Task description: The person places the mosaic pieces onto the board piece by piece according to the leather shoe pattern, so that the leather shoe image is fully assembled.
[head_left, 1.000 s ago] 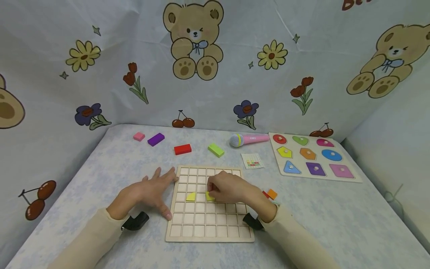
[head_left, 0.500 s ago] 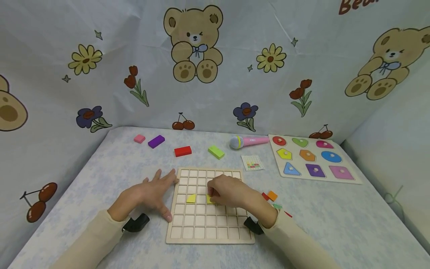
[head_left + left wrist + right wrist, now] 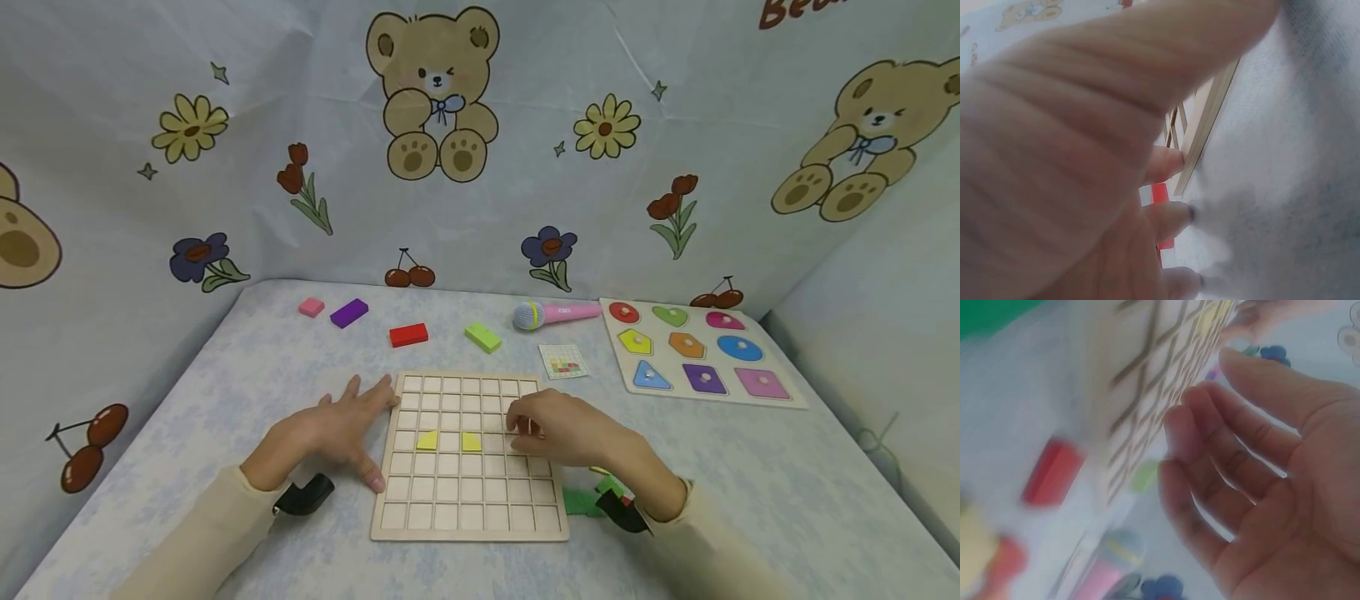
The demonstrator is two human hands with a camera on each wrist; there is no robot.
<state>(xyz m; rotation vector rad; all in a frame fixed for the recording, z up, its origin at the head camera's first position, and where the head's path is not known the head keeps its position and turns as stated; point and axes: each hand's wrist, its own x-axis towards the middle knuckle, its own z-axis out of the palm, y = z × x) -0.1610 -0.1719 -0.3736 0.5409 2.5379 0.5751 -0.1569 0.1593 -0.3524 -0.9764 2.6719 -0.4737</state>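
Observation:
A wooden grid board (image 3: 457,515) lies on the table with two yellow tiles, each with one rounded corner. The left yellow tile (image 3: 427,440) and the right yellow tile (image 3: 471,442) sit in the same row, one cell apart. My left hand (image 3: 337,429) is spread at the board's left edge, thumb and fingertips touching the rim. Over the board's right columns hovers my right hand (image 3: 570,427), its fingers loosely bent. In the right wrist view no piece shows between the fingers of that right hand (image 3: 1260,450).
Green pieces (image 3: 583,502) lie partly hidden under my right wrist. Behind the board are a pink block (image 3: 311,307), purple block (image 3: 348,313), red block (image 3: 408,335), lime block (image 3: 483,337), pattern card (image 3: 564,362) and toy microphone (image 3: 555,314). A shape puzzle (image 3: 705,354) stands back right.
My right hand has let go of the right yellow tile and moved right, uncovering it in its cell. Green pieces now show beside the board. My left hand has stayed put.

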